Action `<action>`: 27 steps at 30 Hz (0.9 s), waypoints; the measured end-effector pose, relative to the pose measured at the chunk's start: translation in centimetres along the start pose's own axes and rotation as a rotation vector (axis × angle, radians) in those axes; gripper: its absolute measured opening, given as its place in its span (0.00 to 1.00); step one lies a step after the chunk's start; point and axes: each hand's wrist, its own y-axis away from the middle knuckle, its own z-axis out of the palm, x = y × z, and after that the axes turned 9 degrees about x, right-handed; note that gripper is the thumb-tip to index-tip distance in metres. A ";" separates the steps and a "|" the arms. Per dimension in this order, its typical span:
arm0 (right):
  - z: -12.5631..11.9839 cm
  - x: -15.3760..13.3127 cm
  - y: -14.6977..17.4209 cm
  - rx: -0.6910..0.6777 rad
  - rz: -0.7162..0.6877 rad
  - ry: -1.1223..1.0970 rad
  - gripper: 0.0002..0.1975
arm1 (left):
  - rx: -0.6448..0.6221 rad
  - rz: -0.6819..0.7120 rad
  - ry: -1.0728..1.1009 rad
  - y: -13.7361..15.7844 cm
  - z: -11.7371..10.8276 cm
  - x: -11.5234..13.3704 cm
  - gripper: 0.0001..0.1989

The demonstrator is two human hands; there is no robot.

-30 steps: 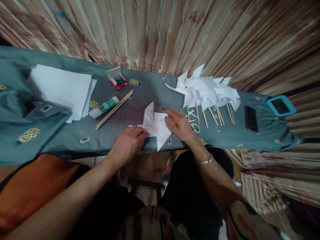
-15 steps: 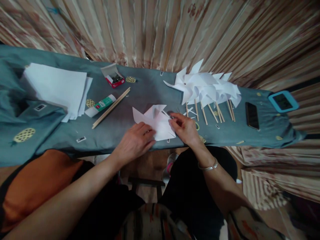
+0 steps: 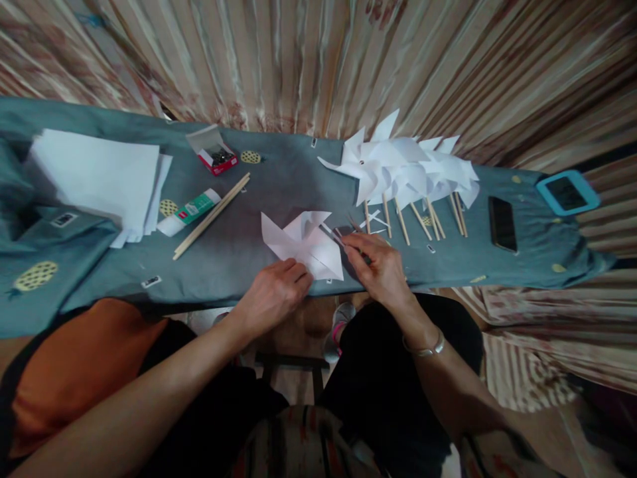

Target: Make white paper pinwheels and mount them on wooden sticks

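Observation:
A white paper pinwheel (image 3: 298,245) with folded-in, curved blades lies on the cloth before me. My left hand (image 3: 279,289) is closed at its lower edge, thumb and fingertips pinching the paper. To its right, my right hand (image 3: 375,265) has its fingers curled around what looks like a pair of scissors (image 3: 354,224); thin metal blades show past the fingers, while the handles are mostly hidden. The fingertips of that hand are close to the pinwheel's right corner. Narrow white paper strips (image 3: 378,222) lie just beyond the right hand.
Finished pinwheels (image 3: 408,166) on wooden sticks lie in a row at back right. Further right are a phone (image 3: 502,224) and a blue-framed device (image 3: 568,192). On the left are paper sheets (image 3: 99,172), a glue tube (image 3: 189,211), loose sticks (image 3: 212,216) and an open red pin box (image 3: 216,156).
My right hand has drawn slightly right, off the pinwheel's edge, and curled round the scissors. The left hand has shifted a little lower along the paper. The view has turned slightly.

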 end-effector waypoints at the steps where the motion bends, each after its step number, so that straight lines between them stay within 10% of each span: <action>1: -0.1 0.0 0.1 -0.015 -0.040 -0.019 0.14 | 0.010 -0.017 0.010 0.1 -0.1 0.0 0.08; 8: -0.4 0.0 0.8 -0.265 -0.094 -0.143 0.24 | 0.079 -0.096 0.069 1.1 -0.4 -0.7 0.09; 20: -0.4 0.4 0.0 -0.339 0.017 -0.258 0.05 | 0.058 -0.177 0.201 1.6 -0.6 -0.7 0.11; 27: -1.0 -0.1 -0.4 -0.394 0.013 -0.285 0.19 | 0.081 -0.199 0.205 1.6 -0.4 -0.9 0.10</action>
